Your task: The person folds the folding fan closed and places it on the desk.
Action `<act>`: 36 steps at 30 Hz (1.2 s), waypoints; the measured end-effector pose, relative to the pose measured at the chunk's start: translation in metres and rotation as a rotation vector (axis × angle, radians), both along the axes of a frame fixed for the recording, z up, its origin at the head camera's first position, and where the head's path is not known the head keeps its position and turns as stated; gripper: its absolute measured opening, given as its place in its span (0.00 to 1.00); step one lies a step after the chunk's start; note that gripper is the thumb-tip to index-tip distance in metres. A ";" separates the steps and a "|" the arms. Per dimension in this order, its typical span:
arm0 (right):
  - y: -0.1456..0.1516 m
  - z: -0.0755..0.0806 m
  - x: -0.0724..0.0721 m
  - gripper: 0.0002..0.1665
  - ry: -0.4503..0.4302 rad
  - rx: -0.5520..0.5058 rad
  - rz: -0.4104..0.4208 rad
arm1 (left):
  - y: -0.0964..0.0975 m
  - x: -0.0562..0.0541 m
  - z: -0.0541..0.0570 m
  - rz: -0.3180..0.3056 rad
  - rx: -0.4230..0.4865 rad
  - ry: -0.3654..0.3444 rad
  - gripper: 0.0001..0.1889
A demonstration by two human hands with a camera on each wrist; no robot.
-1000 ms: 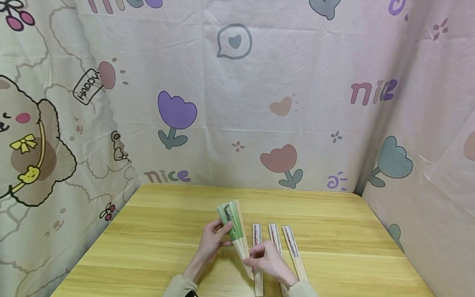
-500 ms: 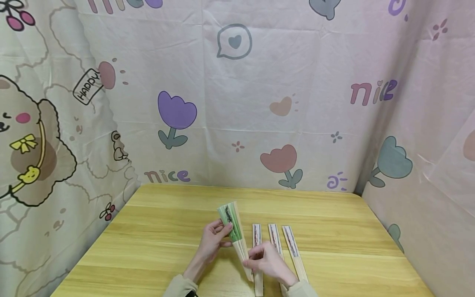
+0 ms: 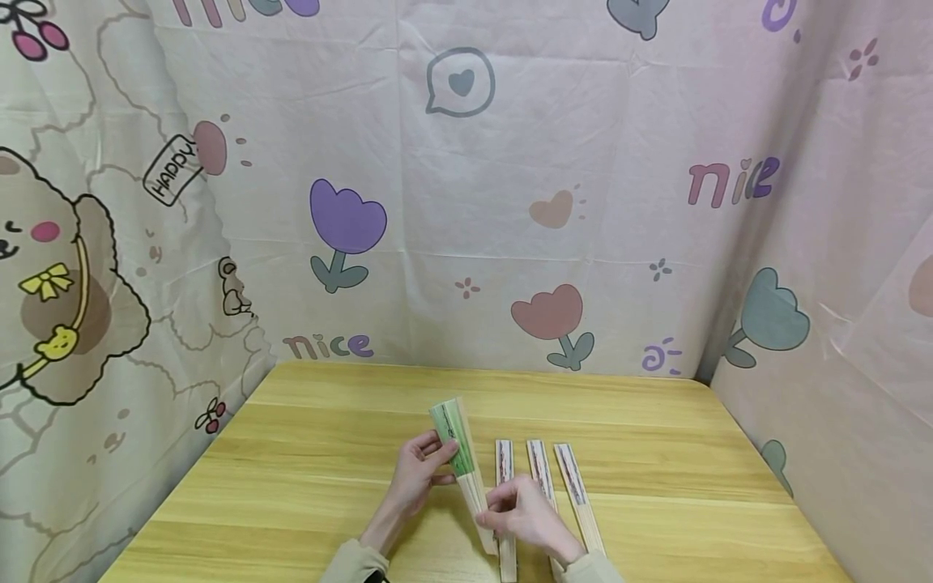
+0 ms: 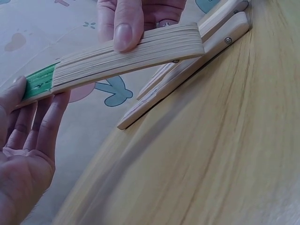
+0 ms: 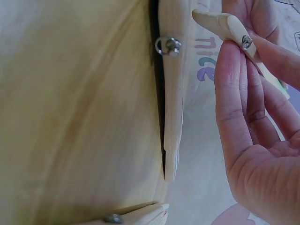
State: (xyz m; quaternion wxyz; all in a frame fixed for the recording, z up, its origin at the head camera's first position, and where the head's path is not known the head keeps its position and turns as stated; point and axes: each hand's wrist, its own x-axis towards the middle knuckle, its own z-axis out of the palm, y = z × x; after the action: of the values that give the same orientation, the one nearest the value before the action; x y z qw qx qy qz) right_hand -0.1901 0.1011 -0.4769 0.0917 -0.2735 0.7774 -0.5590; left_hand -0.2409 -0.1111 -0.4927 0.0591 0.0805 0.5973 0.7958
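A green folding fan point(image 3: 446, 423) with pale wooden sticks, mostly folded, slants above the table in the head view. My left hand point(image 3: 415, 479) pinches its green leaf between thumb and fingers. At the riveted lower end, my right hand point(image 3: 526, 516) pinches the sticks. The left wrist view shows the fan's stick edges point(image 4: 126, 56) stacked closely, with the right thumb point(image 4: 123, 35) lying on them. In the right wrist view, the fan's rivet end point(image 5: 229, 27) sits between my right fingers and thumb.
Three folded fans lie to the right on the wooden table point(image 3: 306, 453): a near one point(image 3: 506, 518), a middle one point(image 3: 539, 461) partly behind my right hand, and an outer one point(image 3: 579, 494). A printed cloth point(image 3: 466, 202) hangs behind.
The green fan has narrowed, its leaf folding together, and its top edge sits slightly lower. Both hands keep their hold almost in place. The three fans on the table have not moved.
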 end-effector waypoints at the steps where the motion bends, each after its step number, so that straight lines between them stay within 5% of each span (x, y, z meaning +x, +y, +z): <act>1: 0.000 0.000 0.000 0.13 0.002 0.000 0.000 | 0.000 0.000 0.000 -0.003 -0.002 -0.001 0.22; 12: -0.001 0.000 0.001 0.11 0.004 0.018 0.022 | -0.001 0.000 -0.001 -0.047 -0.001 0.048 0.13; 22: -0.001 -0.001 0.001 0.07 -0.024 0.010 0.014 | -0.002 0.000 -0.003 -0.059 0.030 0.060 0.18; 30: -0.005 0.000 0.004 0.16 -0.158 -0.060 -0.025 | -0.004 -0.001 -0.004 -0.054 0.007 0.076 0.26; 36: -0.010 0.001 0.006 0.19 -0.213 -0.099 -0.022 | -0.009 -0.003 -0.002 -0.113 0.035 0.015 0.19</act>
State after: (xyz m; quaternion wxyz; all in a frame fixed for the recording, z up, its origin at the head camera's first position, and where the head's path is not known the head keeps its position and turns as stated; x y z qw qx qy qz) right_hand -0.1845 0.0916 -0.4762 0.1539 -0.2080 0.7376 -0.6237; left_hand -0.2443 -0.1201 -0.4945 0.0979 0.1211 0.5781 0.8010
